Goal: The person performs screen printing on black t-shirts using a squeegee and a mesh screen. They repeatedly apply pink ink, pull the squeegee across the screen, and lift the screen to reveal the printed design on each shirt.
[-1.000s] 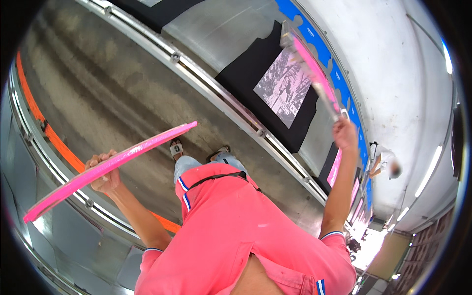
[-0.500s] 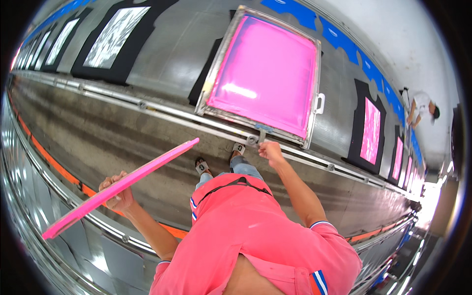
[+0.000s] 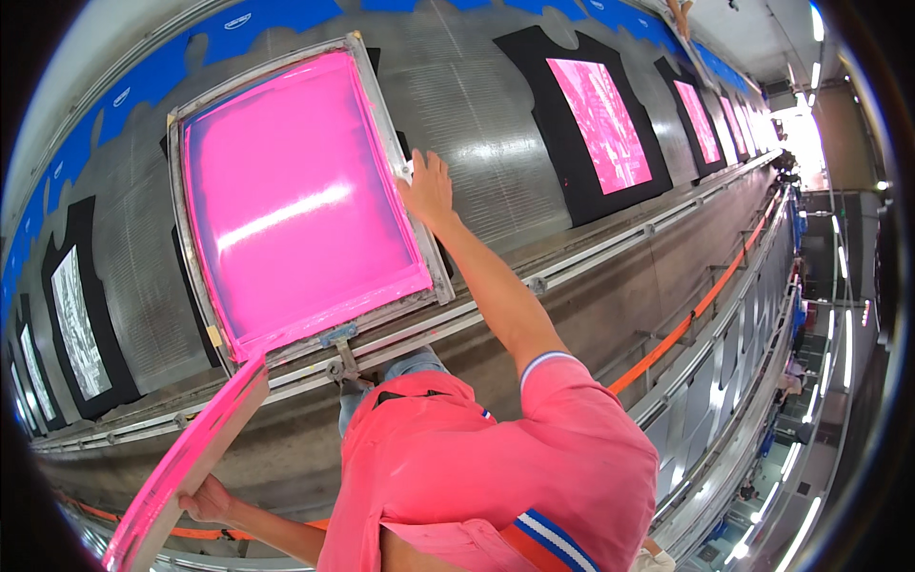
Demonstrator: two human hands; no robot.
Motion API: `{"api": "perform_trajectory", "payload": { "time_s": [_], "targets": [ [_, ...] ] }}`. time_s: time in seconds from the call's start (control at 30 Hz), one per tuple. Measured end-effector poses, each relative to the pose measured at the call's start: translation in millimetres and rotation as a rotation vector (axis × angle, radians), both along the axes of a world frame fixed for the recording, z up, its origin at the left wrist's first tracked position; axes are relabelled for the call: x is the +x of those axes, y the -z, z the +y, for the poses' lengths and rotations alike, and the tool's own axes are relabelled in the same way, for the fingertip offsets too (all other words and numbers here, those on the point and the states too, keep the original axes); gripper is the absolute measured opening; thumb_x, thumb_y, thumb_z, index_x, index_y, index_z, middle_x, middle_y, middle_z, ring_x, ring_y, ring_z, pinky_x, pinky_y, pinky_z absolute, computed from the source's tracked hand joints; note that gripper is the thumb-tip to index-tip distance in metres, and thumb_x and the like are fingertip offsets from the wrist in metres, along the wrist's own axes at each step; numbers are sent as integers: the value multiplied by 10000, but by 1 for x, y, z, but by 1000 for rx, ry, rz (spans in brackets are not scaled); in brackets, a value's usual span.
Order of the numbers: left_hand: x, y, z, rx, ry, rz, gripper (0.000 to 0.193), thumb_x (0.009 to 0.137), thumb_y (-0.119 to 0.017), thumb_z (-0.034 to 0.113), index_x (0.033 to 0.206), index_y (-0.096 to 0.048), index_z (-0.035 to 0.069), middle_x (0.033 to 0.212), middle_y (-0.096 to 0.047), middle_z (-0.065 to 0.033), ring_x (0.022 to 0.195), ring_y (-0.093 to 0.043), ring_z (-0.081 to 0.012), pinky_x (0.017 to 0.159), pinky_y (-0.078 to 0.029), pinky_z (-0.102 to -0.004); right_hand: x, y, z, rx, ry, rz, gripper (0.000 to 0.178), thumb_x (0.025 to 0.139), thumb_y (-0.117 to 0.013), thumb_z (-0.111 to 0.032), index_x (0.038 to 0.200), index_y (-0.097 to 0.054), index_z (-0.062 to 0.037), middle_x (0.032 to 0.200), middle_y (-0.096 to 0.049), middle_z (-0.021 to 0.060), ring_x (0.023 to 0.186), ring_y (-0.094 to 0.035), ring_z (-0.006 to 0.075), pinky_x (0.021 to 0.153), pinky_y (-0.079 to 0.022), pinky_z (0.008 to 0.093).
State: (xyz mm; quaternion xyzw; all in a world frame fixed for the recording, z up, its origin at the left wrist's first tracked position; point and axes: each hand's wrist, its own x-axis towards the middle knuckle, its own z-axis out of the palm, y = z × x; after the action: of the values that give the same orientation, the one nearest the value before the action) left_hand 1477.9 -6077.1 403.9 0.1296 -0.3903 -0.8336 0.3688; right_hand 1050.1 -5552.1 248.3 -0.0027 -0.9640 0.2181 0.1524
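A screen printing frame (image 3: pixel 181 224) lies on the long table before me, its mesh (image 3: pixel 286 172) covered in glossy pink ink. My right hand (image 3: pixel 429 191) is at the frame's right side, its fingers closed over the white handle (image 3: pixel 408 170), which they mostly hide. Low on the left, my left hand (image 3: pixel 207 500) grips a long squeegee (image 3: pixel 195 448) smeared with pink ink. The squeegee slants upward, and its upper end overlaps the frame's near left corner in view; I cannot tell whether they touch. A metal clamp (image 3: pixel 345 355) sits at the frame's near edge, over the rail.
Black shirt pieces with pink prints (image 3: pixel 600 124) lie along the table to the right. On the left are black pieces with white prints (image 3: pixel 81 324). A metal rail (image 3: pixel 538 286) borders the table's near edge. Another person's arm (image 3: pixel 681 17) shows at the top.
My right hand has moved from the clamp at the near edge to the handle on the right side. The squeegee has swung steeper, its end now by the frame's corner. My view has turned right.
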Motion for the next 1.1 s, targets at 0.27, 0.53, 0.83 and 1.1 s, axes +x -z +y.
{"api": "perform_trajectory", "payload": {
  "time_s": [0.27, 0.53, 0.83, 1.1],
  "targets": [
    [-43, -11, -21, -367, -64, -220, 538, 958, -557, 243, 1411, -444, -24, 1391, -528, -158, 1294, -496, -340, 1067, -421, -530, -59, 22, -12, -194, 155, -542, 357, 944, -562, -360, 1105, -657, -56, 1056, -686, 227, 1007, -666, 436, 837, -541, 522],
    [-224, -67, 96, -440, -49, -435, 518, 665, -677, -117, 1178, -647, -55, 1125, -676, -136, 1035, -652, -256, 882, -538, -357, -45, 48, 5, -315, 189, -264, 340, 909, -599, -397, 993, -754, -106, 969, -715, 217, 934, -673, 434, 821, -518, 496],
    [-299, -49, 155, -938, 539, -786, 242, 765, -761, 43, 1005, -757, 12, 811, -731, -55, 766, -666, -123, 689, -520, -304, -45, 19, 4, -334, 181, -310, 356, 914, -593, -365, 1030, -742, -63, 993, -710, 228, 960, -663, 431, 843, -500, 471],
    [-302, 16, 202, -1232, 768, -861, 359, 744, -644, 100, 1083, -756, 140, 867, -725, -151, 801, -702, -341, 739, -552, -427, -48, 65, 47, -314, -109, -37, 319, 898, -607, -281, 1002, -739, -10, 895, -737, 168, 863, -711, 287, 790, -517, 395]
  ]
}}
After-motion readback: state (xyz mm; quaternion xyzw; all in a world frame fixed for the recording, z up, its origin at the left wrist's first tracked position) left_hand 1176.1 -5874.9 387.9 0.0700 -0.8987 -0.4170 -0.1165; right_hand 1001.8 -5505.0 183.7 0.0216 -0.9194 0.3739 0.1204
